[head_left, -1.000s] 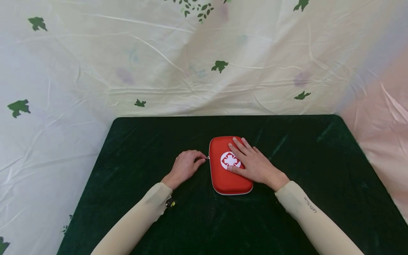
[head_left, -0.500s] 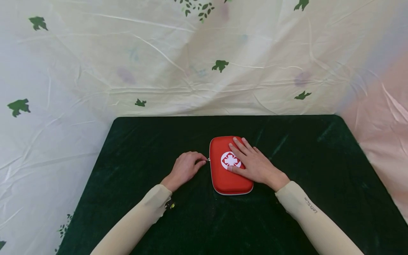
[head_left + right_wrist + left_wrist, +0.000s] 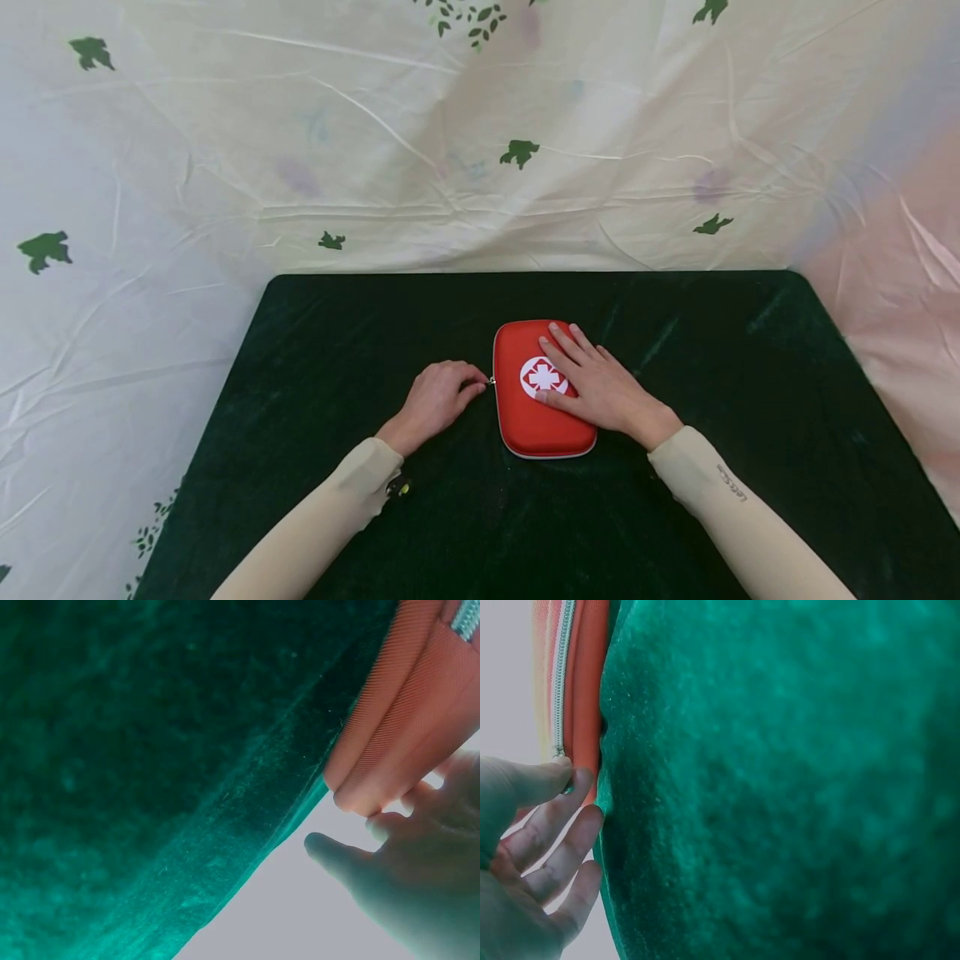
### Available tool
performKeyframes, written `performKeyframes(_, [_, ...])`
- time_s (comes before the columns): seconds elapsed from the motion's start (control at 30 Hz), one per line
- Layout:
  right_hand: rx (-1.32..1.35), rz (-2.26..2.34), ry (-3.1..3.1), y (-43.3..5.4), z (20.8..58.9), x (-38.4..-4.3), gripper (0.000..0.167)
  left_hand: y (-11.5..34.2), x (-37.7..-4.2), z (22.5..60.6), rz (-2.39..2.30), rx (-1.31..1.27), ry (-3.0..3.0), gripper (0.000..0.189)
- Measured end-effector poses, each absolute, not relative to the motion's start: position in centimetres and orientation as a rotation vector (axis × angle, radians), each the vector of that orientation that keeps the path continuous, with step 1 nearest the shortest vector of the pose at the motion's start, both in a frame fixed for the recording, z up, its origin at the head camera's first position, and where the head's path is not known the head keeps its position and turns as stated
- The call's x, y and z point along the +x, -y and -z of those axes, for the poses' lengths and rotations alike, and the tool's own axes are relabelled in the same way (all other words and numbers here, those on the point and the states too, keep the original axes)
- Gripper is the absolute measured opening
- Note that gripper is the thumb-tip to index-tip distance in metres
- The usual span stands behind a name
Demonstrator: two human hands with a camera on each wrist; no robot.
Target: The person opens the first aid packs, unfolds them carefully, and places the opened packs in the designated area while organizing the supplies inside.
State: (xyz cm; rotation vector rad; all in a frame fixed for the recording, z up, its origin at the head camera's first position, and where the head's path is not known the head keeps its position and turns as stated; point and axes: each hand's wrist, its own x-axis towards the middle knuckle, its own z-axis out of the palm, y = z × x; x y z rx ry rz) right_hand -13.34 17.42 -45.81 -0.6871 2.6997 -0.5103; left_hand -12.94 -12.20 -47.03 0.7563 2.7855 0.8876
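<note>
A red zippered first-aid case (image 3: pixel 517 425) with a white cross emblem lies flat on the dark green cloth. At its left edge, my left hand (image 3: pixel 435 398) pinches the small metal zipper pull (image 3: pixel 491 381) between thumb and forefinger. In the left wrist view the zipper teeth (image 3: pixel 561 682) run along the side of the case, meeting the thumb tip; the other fingers are loosely bent. My right hand (image 3: pixel 603 390) lies flat with spread fingers on the right half of the lid, covering part of the emblem. The right wrist view shows the case's ribbed side (image 3: pixel 405 712) above that hand.
The green velvet-covered table (image 3: pixel 337 325) spreads out around the case. Behind it hangs a pale curtain (image 3: pixel 375 167) printed with green leaves, with a pinkish stretch of fabric (image 3: pixel 900 292) on the right.
My left hand has slid slightly toward me along the left edge of the case, the zipper pull moving with it. My right hand and the case have stayed in place.
</note>
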Motion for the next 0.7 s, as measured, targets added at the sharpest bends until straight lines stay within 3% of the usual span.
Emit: performKeyframes(0.7, [-0.701,0.539,-2.703,-17.54,45.75,-13.29,0.092,12.27,-12.23,46.91,-0.910,0.783,-2.767,0.014])
